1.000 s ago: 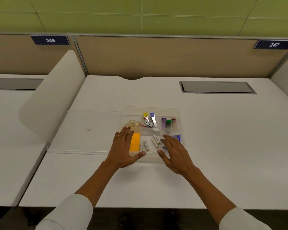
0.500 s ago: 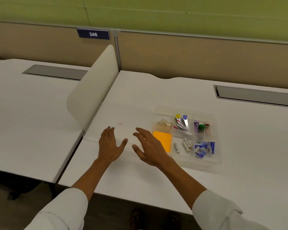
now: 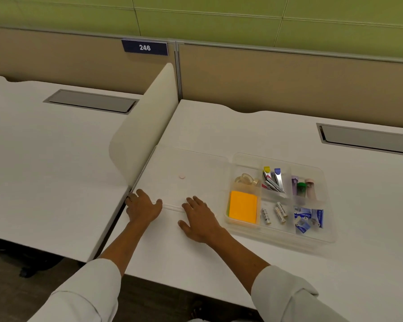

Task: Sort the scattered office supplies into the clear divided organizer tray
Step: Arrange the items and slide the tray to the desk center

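two bare forearms in white sleeves
both sleeves, left sleeve [image 3: 84, 289] and right sleeve [image 3: 289, 296], are loose, creased and pushed up below the elbow; hands wear no gloves

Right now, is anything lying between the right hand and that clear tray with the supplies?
Nothing visible. The right hand rests flat on the desk, and only bare white desktop separates it from the tray, whose near compartment holds the orange sticky notes.

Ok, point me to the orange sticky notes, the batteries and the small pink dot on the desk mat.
orange sticky notes [image 3: 243, 206]: head view, middle of the top sheet.
batteries [image 3: 280, 212]: head view, body of the right-hand battery.
small pink dot [image 3: 182, 176]: head view, its centre, on the mat left of the tray.
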Demonstrator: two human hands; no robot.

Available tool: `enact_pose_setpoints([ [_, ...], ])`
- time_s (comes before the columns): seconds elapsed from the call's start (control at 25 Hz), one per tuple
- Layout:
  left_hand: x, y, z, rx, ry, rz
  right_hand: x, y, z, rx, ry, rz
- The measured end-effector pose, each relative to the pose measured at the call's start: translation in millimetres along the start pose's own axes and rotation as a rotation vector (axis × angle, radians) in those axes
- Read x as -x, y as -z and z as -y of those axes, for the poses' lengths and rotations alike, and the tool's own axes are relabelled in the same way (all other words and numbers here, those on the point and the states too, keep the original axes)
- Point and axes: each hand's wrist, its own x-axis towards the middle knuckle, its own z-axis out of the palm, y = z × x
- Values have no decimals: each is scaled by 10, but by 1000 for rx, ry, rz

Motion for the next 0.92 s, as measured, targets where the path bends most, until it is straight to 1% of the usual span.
enact_pose_setpoints([
  [0.12,-53,0,-48,10,44,-8,-22,-29,17,-19,-22,-58],
  [0.28,-112,42,-125,-13,124,-18,-74,-20,12,-6,-31,-43],
  [0.36,-132,82,-166,59,195,-71,-82,-5,1,27,-42,-40],
  [0.44,-135,129,-189,192,250,-111,-82,12,12,26,-74,-59],
  [0.6,-125,159,-112,518,249,-189,-127,70,86,63,-143,-114],
  [0.68,-130,180,-50,681,271,-215,-166,111,134,114,-177,-101],
  [0.76,-90,245,-39,899,269,-235,-179,154,182,163,-201,-79],
  [0.84,5,373,-93,1057,159,-321,-181,207,239,202,-214,-76],
  [0.92,110,539,-194,1146,14,-386,-194,256,307,223,-224,-106],
])
